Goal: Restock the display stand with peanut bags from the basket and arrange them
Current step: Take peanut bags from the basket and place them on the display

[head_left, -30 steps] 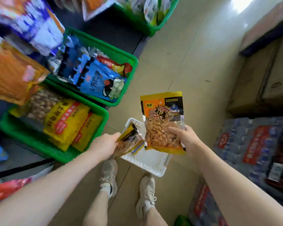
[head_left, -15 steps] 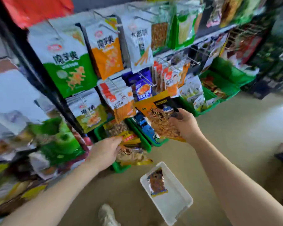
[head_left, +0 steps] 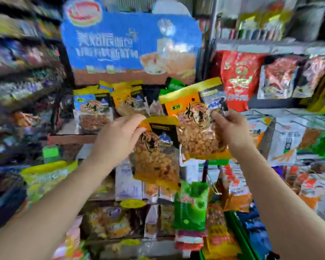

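Each hand grips one peanut bag before the display stand: left hand fingers pinch the lower bag, right hand fingers clasp the upper bag.

The picture is too blurred for most print. Only "王川" reads, on the small yellow tag of the orange-and-yellow clear-windowed peanut bag at centre right of the frame.
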Available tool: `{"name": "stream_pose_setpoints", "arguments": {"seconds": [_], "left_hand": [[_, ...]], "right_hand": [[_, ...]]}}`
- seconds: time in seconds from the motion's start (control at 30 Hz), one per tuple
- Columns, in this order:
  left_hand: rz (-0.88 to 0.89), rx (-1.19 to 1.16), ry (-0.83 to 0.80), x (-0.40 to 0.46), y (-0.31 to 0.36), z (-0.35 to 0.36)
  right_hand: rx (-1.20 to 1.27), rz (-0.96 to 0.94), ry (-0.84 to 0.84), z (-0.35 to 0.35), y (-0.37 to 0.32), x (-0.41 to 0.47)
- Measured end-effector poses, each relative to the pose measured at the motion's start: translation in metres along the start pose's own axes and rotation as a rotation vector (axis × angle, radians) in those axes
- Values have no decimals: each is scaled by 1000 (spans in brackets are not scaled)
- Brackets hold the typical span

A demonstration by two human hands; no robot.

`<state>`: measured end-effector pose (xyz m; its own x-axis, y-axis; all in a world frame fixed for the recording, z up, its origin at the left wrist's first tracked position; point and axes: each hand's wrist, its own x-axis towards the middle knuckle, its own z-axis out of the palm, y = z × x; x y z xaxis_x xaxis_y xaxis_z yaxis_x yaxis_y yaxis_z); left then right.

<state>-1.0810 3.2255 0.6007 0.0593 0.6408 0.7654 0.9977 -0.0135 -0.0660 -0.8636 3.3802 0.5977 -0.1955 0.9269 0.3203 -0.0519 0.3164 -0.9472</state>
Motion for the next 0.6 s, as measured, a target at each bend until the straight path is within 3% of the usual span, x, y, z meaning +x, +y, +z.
{"name": "stream_pose_setpoints", "arguments": {"seconds": [0.3,0.47,0.6], "left_hand": [[-176,112,16,94,-146,1],[-178,188,-294,131,-173,79],[-236,208,-383,149,-206,133]], "right_hand": [[230,-13,75,96,-30,73],[250,27,13,118,-11,115],[174,107,-24,142,11,146]]}}
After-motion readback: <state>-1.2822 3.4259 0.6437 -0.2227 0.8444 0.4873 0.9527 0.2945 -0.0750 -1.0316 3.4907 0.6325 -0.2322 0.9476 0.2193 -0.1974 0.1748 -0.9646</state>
